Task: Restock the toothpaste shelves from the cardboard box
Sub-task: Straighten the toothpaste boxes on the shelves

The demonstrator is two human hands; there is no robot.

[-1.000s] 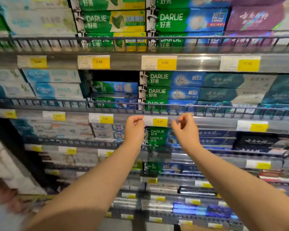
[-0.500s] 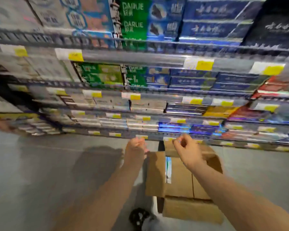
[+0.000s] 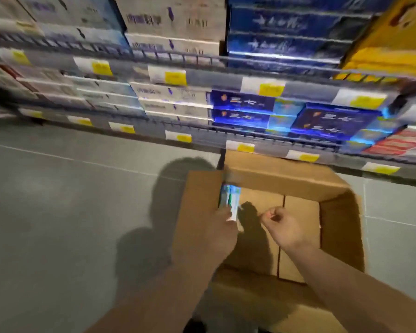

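The shelves (image 3: 202, 60) fill the upper part of the view, packed with white, blue and yellow cartons lying flat with their long faces to the front, probably so a customer can read them above the yellow price labels (image 3: 174, 76). Below them is the grey floor (image 3: 70, 212), and on it, just in front of the lowest shelf, stands the cardboard box (image 3: 341, 236) with its flaps open; I think it is put there so the way from box to shelf is short. The box looks almost empty: its bare bottom shows. The left hand (image 3: 220, 230) reaches inside along the left wall and seems to close its fingers on the lower end of the toothpaste packs (image 3: 232, 198), though blur hides the exact grip. The right hand (image 3: 283, 229) hangs over the middle of the box with fingers curled in, holding nothing. The packs stand upright against the left inner wall, where they are easy to take by one end.
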